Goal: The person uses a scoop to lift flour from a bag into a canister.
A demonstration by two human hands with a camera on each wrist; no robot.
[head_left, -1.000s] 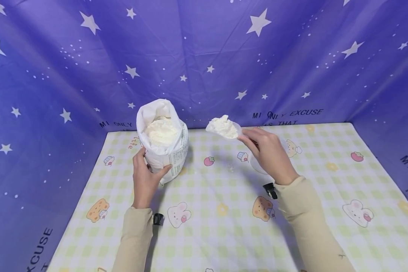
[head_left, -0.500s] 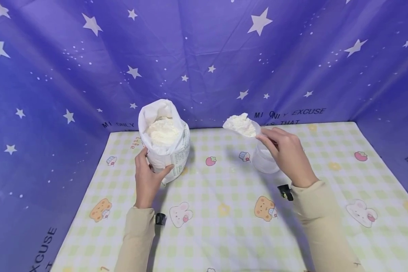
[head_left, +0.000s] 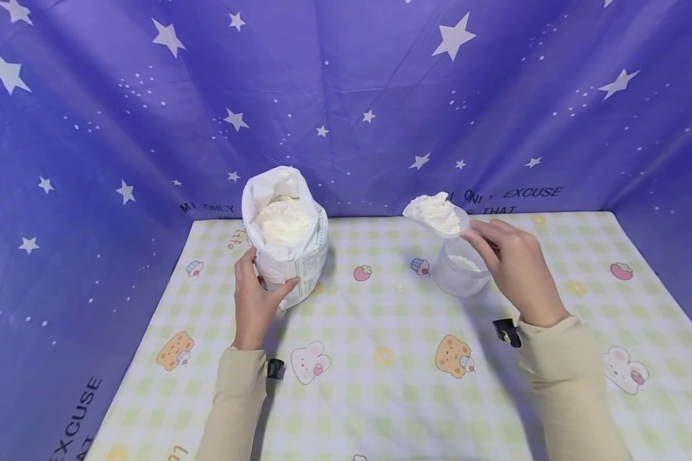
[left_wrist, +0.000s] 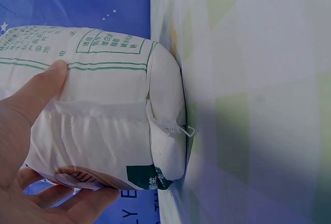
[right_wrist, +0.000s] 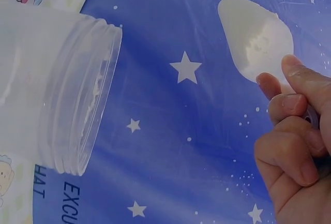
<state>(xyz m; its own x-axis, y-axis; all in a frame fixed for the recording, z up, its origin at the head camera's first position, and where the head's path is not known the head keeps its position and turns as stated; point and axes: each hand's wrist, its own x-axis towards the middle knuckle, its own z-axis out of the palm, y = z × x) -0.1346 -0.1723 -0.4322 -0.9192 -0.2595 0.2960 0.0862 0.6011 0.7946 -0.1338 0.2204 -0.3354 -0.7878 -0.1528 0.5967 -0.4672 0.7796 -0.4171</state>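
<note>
My left hand [head_left: 256,310] grips the side of an open white bag [head_left: 308,259] filled with pale flour-like powder. In the left wrist view the thumb lies across the bag's [left_wrist: 106,84] green printed panel, with the fingers round its other side. Over on the right, my right hand [head_left: 523,272] holds a clear scoop [head_left: 462,221] by its handle, which the fingers mostly hide. A heap of white powder [head_left: 435,211] fills the scoop. Just below it stands a clear plastic jar [head_left: 457,282] with some powder inside. The right wrist view shows the jar's [right_wrist: 41,89] threaded, uncovered mouth.
A checked tablecloth [head_left: 346,384] with cartoon prints covers the table. Blue star-patterned cloth [head_left: 346,83] hangs close behind the bag and along both sides. A faint trace of powder lies on the cloth left of the jar.
My right hand has carried the loaded scoop rightward, from between bag and jar to above the jar, which is now more exposed. The left hand keeps its grip on the bag.
</note>
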